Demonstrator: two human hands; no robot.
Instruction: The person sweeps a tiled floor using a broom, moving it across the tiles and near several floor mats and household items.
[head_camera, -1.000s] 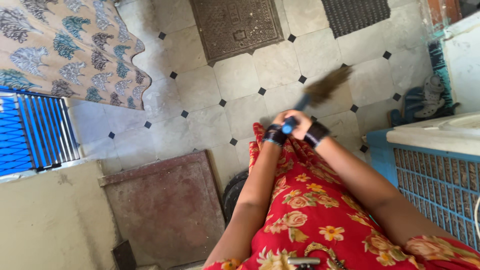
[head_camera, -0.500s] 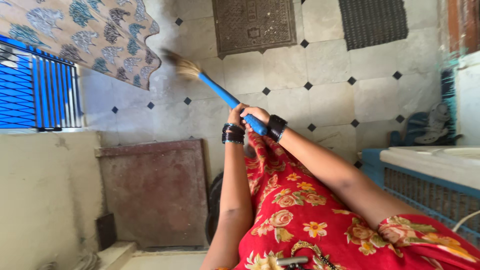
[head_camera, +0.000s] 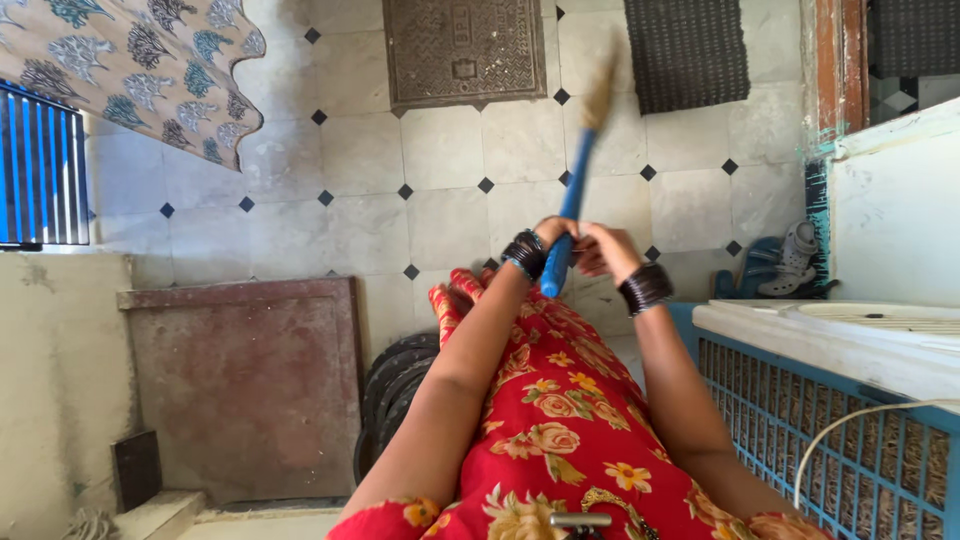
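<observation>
Both of my hands grip a broom with a blue handle (head_camera: 572, 205) and a straw-coloured brush head (head_camera: 600, 95). My left hand (head_camera: 552, 235) and my right hand (head_camera: 603, 248) close around the lower end of the handle, side by side, each wrist wearing dark bangles. The broom points away from me over the pale tiled floor (head_camera: 450, 220), its brush near the dark doormat (head_camera: 688, 52). My red flowered dress (head_camera: 545, 420) fills the bottom of the view.
A metal floor cover (head_camera: 463, 50) lies ahead. A patterned cloth (head_camera: 140, 60) hangs at top left over a blue grille (head_camera: 40, 170). A reddish slab (head_camera: 240, 385) leans at left, dark rings (head_camera: 390, 385) beside it. A blue-framed cooler (head_camera: 830, 400) and sandals (head_camera: 775, 265) are at right.
The broom has swung from the left, near the patterned cloth, to straight ahead toward the doormat. One second ago it pointed to the right. Both hands kept their grip.
</observation>
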